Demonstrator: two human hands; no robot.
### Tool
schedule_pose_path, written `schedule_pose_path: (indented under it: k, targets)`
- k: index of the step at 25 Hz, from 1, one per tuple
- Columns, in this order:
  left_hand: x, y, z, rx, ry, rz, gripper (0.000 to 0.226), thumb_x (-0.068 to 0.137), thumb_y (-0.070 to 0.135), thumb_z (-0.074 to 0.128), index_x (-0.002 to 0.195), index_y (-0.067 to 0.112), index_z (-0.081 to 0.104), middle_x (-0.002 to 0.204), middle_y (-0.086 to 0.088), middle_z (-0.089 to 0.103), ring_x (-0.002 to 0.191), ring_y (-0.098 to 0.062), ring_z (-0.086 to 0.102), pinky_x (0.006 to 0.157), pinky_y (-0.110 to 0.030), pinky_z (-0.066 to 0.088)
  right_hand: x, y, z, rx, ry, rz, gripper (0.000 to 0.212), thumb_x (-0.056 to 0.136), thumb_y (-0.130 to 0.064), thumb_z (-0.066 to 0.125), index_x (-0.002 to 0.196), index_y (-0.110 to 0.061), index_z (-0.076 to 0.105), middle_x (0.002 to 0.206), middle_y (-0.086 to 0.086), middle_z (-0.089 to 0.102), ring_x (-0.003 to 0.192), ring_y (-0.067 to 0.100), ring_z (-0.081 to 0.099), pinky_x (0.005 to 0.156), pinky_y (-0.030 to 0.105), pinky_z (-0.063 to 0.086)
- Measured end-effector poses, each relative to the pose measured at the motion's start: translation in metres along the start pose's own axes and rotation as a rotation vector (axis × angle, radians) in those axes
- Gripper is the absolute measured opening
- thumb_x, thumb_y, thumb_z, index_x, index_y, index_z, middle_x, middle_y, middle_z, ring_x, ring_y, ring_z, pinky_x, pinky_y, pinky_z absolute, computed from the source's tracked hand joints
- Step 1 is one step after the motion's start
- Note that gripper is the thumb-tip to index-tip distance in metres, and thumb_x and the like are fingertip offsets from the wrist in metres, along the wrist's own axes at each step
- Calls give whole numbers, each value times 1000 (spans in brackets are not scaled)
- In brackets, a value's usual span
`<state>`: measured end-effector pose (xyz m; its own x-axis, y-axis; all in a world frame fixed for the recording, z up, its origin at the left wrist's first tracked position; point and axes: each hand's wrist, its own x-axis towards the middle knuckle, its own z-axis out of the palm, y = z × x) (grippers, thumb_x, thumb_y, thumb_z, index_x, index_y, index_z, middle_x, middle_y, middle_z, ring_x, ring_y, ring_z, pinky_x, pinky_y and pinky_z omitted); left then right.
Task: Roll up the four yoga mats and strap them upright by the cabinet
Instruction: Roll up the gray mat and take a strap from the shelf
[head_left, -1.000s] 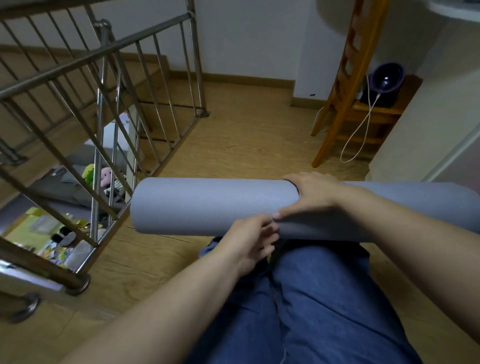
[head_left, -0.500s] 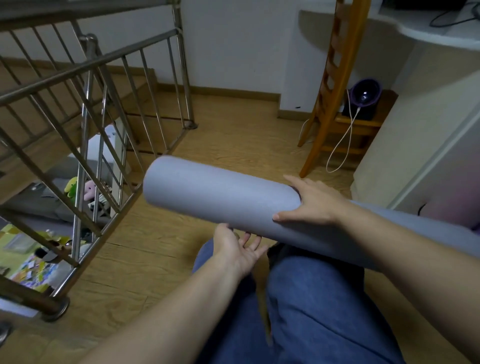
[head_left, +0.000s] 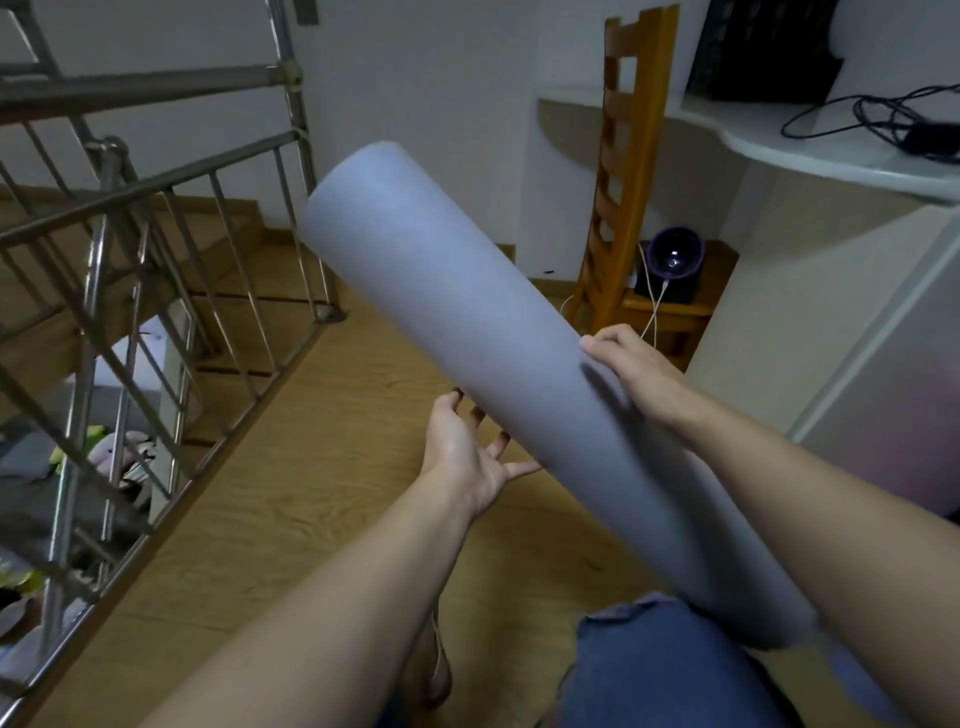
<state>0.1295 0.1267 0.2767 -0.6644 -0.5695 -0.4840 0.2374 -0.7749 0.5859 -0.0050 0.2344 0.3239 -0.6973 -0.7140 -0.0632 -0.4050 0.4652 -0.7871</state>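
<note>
Tilting steeply, the rolled yoga mat (head_left: 493, 364) is held in the air, clear of the wood-grain floor (head_left: 311, 467). Its upper end points toward the white wall. Its lower end sits just above the jeans-clad knee (head_left: 675, 665).

Clearances:
- The metal stair railing (head_left: 156, 182) borders the floor on the left, well apart from the mat.
- The ladder-back wooden chair (head_left: 623, 182) stands close behind the mat on the right.
- The curved edge of a white counter (head_left: 831, 150) overhangs further right.
- Open floor lies between the railing and the chair.

Materials: the mat is a smooth, matte, grey-blue foam cylinder, and its outer lap makes a soft dark seam near the right hand. The railing is polished round tube.

Grip:
- The right hand (head_left: 634, 374) curls over the far side of the roll and holds it.
- The left hand (head_left: 467, 457) is spread wide, palm up, under the roll. Its fingertips reach the underside without closing.

Change: half a second ago the roll lay at a shallow slant. The upper end is now raised much higher, while both hands keep their places on it.
</note>
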Motion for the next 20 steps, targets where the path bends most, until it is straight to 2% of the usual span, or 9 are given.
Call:
schedule_pose_path:
  k: [4,7,10,12,14,16,17,18,20]
  targets:
    - [52,5,-1,216,-23,-4,45,98,53,31,141,40,36,151,2,35,130,-45,38,86,-75,39,38,29,9,156,-34,181,64,86,-75,23,131,-33,40,130,-4,47,123,20,44,97,44,32]
    - [85,-14,-10,450,-55,-111,55,93,67,28,141,40,38,145,-5,38,120,-47,47,67,-57,56,54,82,31,371,-70,408,82,79,-83,20,138,-31,43,127,-2,48,126,24,44,102,52,34]
    - [115,-42,-25,597,-118,-157,46,95,60,36,132,35,49,138,-11,46,116,-44,50,65,-47,57,57,128,51,658,15,574,54,96,-57,34,131,-20,51,117,9,56,110,29,51,95,59,44]
    - [132,-58,-27,646,-114,-203,37,98,51,41,126,31,55,134,-13,51,112,-43,53,63,-44,57,59,151,58,740,39,640,37,98,-48,38,123,-24,54,119,8,57,110,30,51,93,60,45]
    - [141,-68,-25,706,-106,-260,35,97,52,41,120,33,59,129,-9,55,110,-42,55,64,-44,56,59,169,61,842,22,685,31,97,-50,38,112,-29,56,102,3,57,95,27,52,85,54,48]
    - [148,-78,-19,757,-108,-318,34,96,54,40,115,34,60,124,-7,57,109,-40,55,63,-44,57,59,177,60,856,7,739,28,100,-46,36,102,-26,55,83,0,50,77,22,47,65,43,45]
    - [150,-81,-13,778,-115,-333,34,96,55,39,114,34,60,123,-5,57,110,-38,54,62,-44,57,62,180,58,820,26,754,26,101,-42,36,101,-24,54,84,1,50,79,22,48,62,41,44]
    - [153,-82,-7,807,-112,-337,34,96,55,38,113,35,59,122,-2,56,112,-34,52,63,-44,57,64,181,56,765,83,745,25,102,-38,37,101,-20,55,88,3,54,86,24,50,66,43,46]
    - [160,-85,8,917,-59,-270,28,98,48,39,108,32,60,116,4,57,107,-21,51,69,-41,54,72,191,45,729,246,656,23,93,-34,47,102,-15,55,100,11,59,99,30,55,88,50,49]
